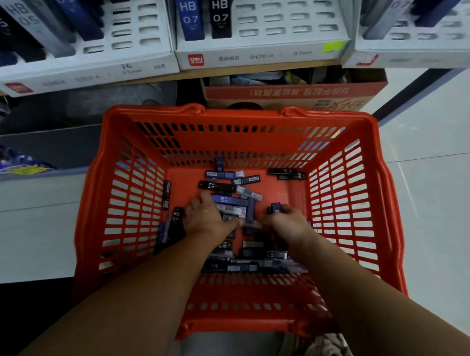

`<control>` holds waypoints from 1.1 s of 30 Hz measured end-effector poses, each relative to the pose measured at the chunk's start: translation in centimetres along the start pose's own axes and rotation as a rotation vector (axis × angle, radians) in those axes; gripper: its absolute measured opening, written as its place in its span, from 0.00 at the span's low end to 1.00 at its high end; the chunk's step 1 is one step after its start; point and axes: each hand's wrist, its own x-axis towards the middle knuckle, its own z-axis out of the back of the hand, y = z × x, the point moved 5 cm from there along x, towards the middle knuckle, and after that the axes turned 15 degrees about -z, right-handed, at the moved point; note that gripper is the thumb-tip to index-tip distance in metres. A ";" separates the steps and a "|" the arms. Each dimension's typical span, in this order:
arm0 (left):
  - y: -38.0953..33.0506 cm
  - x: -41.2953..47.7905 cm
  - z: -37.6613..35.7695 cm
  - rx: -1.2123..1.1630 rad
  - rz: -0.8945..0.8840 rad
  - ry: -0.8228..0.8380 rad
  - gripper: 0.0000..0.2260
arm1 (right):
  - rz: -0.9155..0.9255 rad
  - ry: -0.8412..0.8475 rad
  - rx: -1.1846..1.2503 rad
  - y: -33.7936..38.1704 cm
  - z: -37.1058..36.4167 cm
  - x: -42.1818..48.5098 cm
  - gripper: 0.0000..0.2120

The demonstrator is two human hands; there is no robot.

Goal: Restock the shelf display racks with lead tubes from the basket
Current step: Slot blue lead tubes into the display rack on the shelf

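Left hand (207, 215) touches tubes (229, 201); right hand (291, 223) pinches tube (275, 208)

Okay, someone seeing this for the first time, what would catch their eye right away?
The big red basket fills the middle of the view, with dark lead tubes scattered on its floor. The left hand and right hand are both down among them, the right gripping a blue tube. On the shelf above, the middle white rack is mostly empty slots.
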 end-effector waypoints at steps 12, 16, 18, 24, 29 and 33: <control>0.5 -0.5 -0.2 -0.099 -0.133 0.103 0.39 | 0.223 -0.120 -0.495 0.6 -2.0 2.0 0.25; 0.9 -1.3 -1.0 -0.141 -0.166 0.196 0.24 | 0.291 -0.281 -0.452 1.1 -0.8 2.4 0.18; 0.8 -1.2 -0.9 -0.111 -0.211 0.181 0.18 | 0.312 -0.337 -0.398 1.7 0.0 2.5 0.18; 1.8 -1.0 0.8 -0.121 -0.210 0.080 0.11 | 0.312 -0.444 -0.689 3.1 0.9 3.2 0.28; 1.7 -0.1 1.7 -0.210 -0.145 0.069 0.02 | 0.301 -0.413 -0.845 3.2 0.9 3.2 0.20; -0.3 0.4 1.2 -0.218 -0.149 0.066 0.02 | 0.269 -0.351 -0.596 2.8 2.2 3.2 0.13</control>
